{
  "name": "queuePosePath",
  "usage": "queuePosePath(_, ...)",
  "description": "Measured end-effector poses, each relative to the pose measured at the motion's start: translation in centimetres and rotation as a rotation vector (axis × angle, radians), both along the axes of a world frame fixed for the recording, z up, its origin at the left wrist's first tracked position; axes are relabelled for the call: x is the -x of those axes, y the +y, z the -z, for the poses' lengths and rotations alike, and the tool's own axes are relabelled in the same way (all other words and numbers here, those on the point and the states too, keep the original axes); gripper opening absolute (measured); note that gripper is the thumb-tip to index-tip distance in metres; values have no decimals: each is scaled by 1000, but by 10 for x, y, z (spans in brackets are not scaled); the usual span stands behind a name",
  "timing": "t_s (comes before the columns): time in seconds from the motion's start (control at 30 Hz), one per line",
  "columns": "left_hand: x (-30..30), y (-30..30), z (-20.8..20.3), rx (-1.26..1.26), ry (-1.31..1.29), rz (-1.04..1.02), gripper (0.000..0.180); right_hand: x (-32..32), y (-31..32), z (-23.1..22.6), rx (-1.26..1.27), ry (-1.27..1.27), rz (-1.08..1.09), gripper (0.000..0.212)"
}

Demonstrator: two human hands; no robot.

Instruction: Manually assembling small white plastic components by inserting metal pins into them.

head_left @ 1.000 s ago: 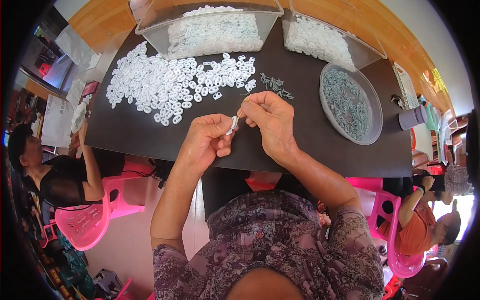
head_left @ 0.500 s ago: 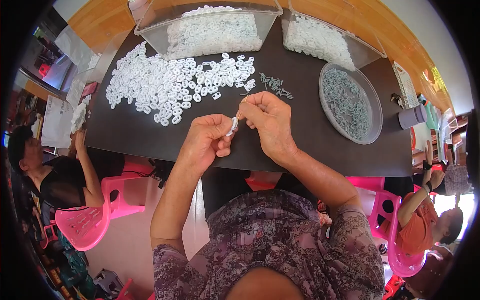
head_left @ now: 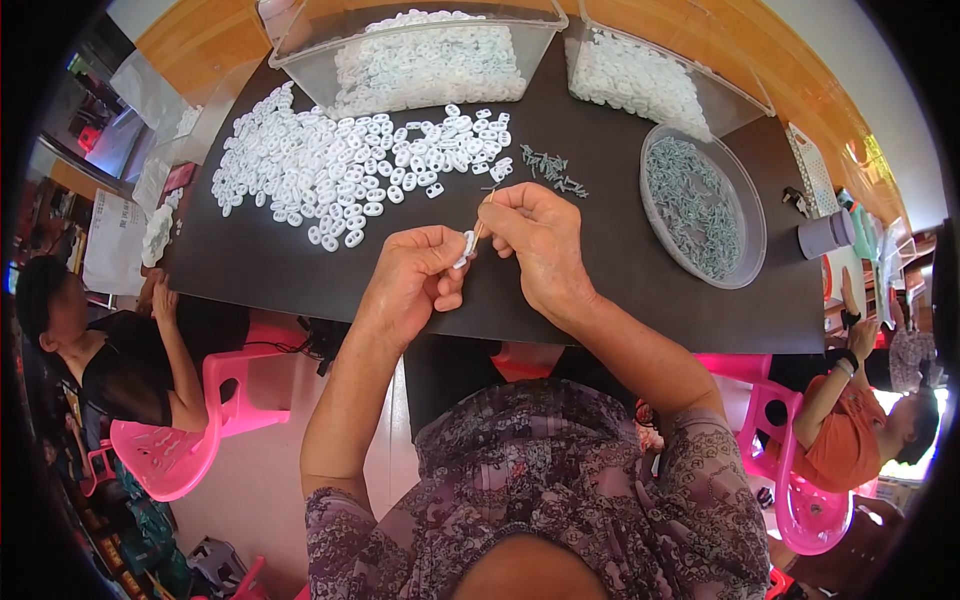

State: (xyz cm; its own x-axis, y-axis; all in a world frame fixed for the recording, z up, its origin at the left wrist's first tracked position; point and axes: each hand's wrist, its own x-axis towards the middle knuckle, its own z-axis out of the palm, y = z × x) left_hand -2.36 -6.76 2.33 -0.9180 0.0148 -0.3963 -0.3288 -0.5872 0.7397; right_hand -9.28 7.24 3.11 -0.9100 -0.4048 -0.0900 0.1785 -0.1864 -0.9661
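Between the thumb and fingers of my left hand (head_left: pixel 402 285) is a small white oval plastic piece (head_left: pixel 466 250), held on edge. My right hand (head_left: pixel 545 245) pinches a thin light-brown stick (head_left: pixel 480 228), its lower end against or very near the white piece. Exactly where the stick meets the piece is too small to tell. Beyond my hands, many loose white two-holed pieces (head_left: pixel 310 165) cover the left of the dark table (head_left: pixel 600 270). A small heap of grey screws (head_left: pixel 555 172) lies just past my right hand.
A round clear tray (head_left: pixel 752 262) of grey screws stands at the right. Two clear bins, one at the back (head_left: pixel 300 75) and one at back right (head_left: pixel 745 95), hold white pieces. A grey-purple cup (head_left: pixel 825 235) stands near the right edge. People sit at both sides on pink chairs.
My hands stay almost in place, still gripping the white piece and the stick. The people at both sides have shifted their arms and heads slightly.
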Motion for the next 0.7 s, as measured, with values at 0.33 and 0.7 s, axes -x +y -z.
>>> queuePosePath(0.33,-2,10,0,153,38,-136,17,1,4,1,-24,71,0,11)
queuePosePath(0.7,1,13,3,243,54,-179,17,10,9,-2,-33,57,47,8)
